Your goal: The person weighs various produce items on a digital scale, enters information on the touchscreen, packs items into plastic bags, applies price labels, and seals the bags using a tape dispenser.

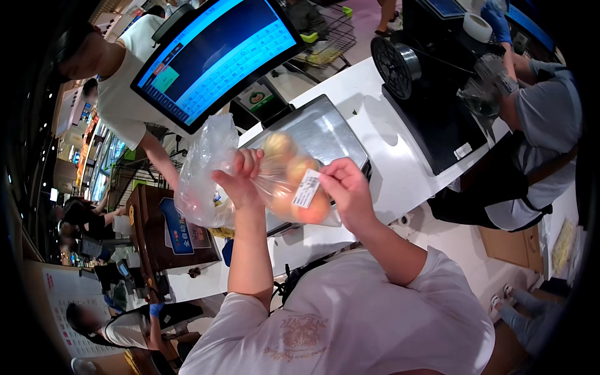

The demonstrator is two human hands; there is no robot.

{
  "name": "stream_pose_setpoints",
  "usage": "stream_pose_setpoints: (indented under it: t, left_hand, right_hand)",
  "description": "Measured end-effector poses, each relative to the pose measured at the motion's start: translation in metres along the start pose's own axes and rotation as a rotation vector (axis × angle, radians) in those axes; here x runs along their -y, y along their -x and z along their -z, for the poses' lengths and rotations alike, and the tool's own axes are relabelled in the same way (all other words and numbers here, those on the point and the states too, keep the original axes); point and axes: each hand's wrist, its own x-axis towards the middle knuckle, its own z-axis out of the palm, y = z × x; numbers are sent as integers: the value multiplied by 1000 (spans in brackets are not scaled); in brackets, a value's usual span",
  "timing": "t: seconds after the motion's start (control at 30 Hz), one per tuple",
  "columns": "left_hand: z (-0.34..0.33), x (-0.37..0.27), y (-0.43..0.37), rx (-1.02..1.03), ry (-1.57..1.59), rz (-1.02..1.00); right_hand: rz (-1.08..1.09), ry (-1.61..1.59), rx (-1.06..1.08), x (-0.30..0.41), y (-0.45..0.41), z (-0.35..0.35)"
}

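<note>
A clear plastic bag of round yellow-orange fruit [311,208] hangs above the metal weighing plate of a scale [323,119]. My left hand [243,180] grips its gathered neck, thumb pointing out to the left. On the bag's side is a white printed label [306,188]. The thumb and fingers of my right hand [346,191] pinch the label's upper right edge. Crumpled translucent plastic [206,164] shows left of my left hand; whether it belongs to the same bag I cannot tell.
A touchscreen monitor [220,56] rises behind the scale on the white counter [393,154]. Across the counter, a person [136,93] reaches an arm towards the crumpled plastic. At right, a co-worker [543,108] stands by a black machine with a film spool [396,65]. A brown cabinet [154,225] stands left.
</note>
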Motion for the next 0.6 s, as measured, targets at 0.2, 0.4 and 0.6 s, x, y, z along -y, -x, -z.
stream_pose_setpoints:
  t: [0.2, 0.4, 0.6]
  left_hand:
    - [-49, -24, 17, 15, -399, -128]
    - [-55, -54, 30, -3, -293, -176]
    - [-14, -107, 66, 10, -341, -37]
  right_hand:
    - [11, 465, 148, -1, 14, -16]
    - [325, 724, 191, -17, 30, -30]
    - [421, 847, 444, -18, 14, -36]
